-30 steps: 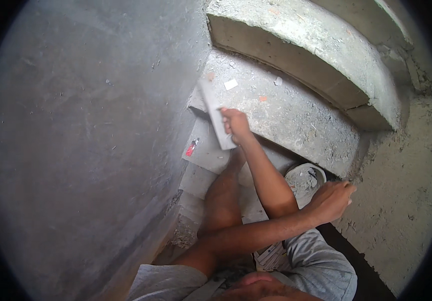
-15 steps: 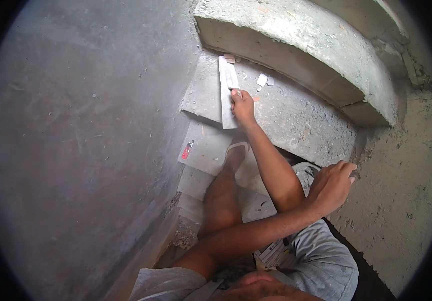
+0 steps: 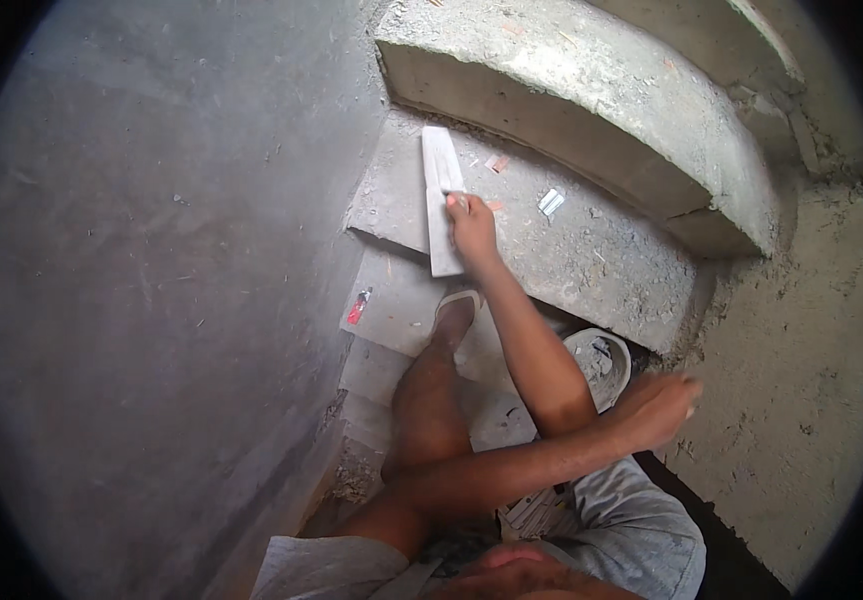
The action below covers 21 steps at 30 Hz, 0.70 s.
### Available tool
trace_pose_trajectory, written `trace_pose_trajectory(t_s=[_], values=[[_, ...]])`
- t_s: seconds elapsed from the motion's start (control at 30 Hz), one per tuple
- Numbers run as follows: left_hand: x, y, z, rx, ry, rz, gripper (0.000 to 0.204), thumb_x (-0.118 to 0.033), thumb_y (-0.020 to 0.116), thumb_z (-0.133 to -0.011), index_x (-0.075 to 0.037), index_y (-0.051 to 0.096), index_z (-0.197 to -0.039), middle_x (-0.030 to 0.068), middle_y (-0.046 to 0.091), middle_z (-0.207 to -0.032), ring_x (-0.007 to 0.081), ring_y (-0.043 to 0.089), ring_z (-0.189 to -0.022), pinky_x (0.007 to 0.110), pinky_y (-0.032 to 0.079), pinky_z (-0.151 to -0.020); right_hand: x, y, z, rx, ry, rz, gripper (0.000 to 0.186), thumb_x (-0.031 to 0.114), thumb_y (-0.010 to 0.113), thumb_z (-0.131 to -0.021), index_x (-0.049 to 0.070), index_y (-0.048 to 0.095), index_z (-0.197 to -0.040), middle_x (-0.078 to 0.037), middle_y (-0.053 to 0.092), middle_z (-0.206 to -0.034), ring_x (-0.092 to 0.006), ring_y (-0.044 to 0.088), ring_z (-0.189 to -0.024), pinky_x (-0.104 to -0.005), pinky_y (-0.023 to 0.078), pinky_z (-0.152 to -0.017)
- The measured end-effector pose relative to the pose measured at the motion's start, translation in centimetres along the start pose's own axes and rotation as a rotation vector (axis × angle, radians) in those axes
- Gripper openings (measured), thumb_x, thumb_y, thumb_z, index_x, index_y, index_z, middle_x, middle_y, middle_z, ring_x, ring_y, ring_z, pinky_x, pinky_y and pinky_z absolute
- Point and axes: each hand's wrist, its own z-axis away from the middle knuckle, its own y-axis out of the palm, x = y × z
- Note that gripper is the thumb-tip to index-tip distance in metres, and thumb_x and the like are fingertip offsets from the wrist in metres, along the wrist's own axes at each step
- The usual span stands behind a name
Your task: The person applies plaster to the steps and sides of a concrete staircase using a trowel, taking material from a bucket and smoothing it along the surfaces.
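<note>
My right hand (image 3: 473, 230) is closed round the handle of a long, pale plastering trowel (image 3: 440, 240). The trowel's blade lies over the concrete step (image 3: 621, 265), its long side pointing away from me. Crossing over my right arm, my left forearm reaches to the right. At its end my left hand (image 3: 656, 408) has its fingers curled and blurred by motion; what they hold, if anything, is hidden. Just beyond that hand stands a white bucket (image 3: 623, 350) with grey rubble inside. Reddish chips (image 3: 496, 162) and a white fragment (image 3: 550, 202) lie right of the trowel.
A tall smooth grey wall (image 3: 151, 250) closes the left side. Beyond the step rises a thick curved concrete step (image 3: 551, 80). At the right is a rough concrete surface (image 3: 781, 400). My sandalled foot (image 3: 456, 310) is on a lower step, near a small red wrapper (image 3: 358, 306).
The view has shifted slightly. My left hand has come nearer to me, uncovering more of the bucket. The reddish chips and white fragment lie farther right and nearer; the trowel has shifted slightly toward me.
</note>
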Motion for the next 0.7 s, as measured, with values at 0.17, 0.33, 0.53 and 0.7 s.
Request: trace_pose_trajectory(t_s=[0.17, 0.33, 0.53, 0.7], values=[[0.0, -2.5, 1.0, -0.544, -0.042, 0.127, 0.025, -0.011, 0.059, -0.086, 0.000, 0.054, -0.108, 0.0181, 0.057, -0.101, 0.0380, 0.058, -0.094, 0.047, 0.046, -0.079, 1.1, 0.5, 0.6, -0.230, -0.088, 0.179, 0.033, 0.025, 0.057, -0.092, -0.005, 0.058, -0.106, -0.012, 0.062, -0.084, -0.0222, 0.060, -0.078, -0.0346, 0.047, -0.073], [0.4, 0.4, 2.0, -0.177, -0.108, 0.089, 0.028, -0.012, 0.060, -0.085, 0.000, 0.054, -0.110, 0.0178, 0.057, -0.104, 0.0374, 0.058, -0.096, 0.046, 0.046, -0.082, 0.2, 1.8, 5.1, -0.222, -0.072, 0.119, 0.032, 0.023, 0.056, -0.092, -0.005, 0.057, -0.108, -0.015, 0.062, -0.093, -0.0241, 0.060, -0.088, -0.0362, 0.046, -0.080], [1.1, -1.8, 1.9, -0.046, 0.014, 0.020, 0.027, -0.012, 0.061, -0.084, 0.000, 0.056, -0.108, 0.0186, 0.058, -0.103, 0.0373, 0.058, -0.097, 0.045, 0.046, -0.082, 1.6, 3.4, 0.4, 0.023, 0.117, -0.197, 0.027, 0.024, 0.057, -0.092, 0.000, 0.057, -0.105, 0.000, 0.052, -0.067, -0.0065, 0.044, -0.048, -0.0242, 0.034, -0.041], [0.3, -2.0, 1.7, -0.454, -0.023, 0.175, 0.029, -0.011, 0.059, -0.086, 0.002, 0.053, -0.111, 0.0194, 0.058, -0.104, 0.0378, 0.058, -0.096, 0.045, 0.047, -0.080, -1.8, -2.0, -1.5, -0.171, 0.033, -0.106, 0.025, 0.025, 0.057, -0.093, 0.001, 0.057, -0.101, 0.001, 0.050, -0.067, -0.0069, 0.043, -0.047, -0.0237, 0.036, -0.040]])
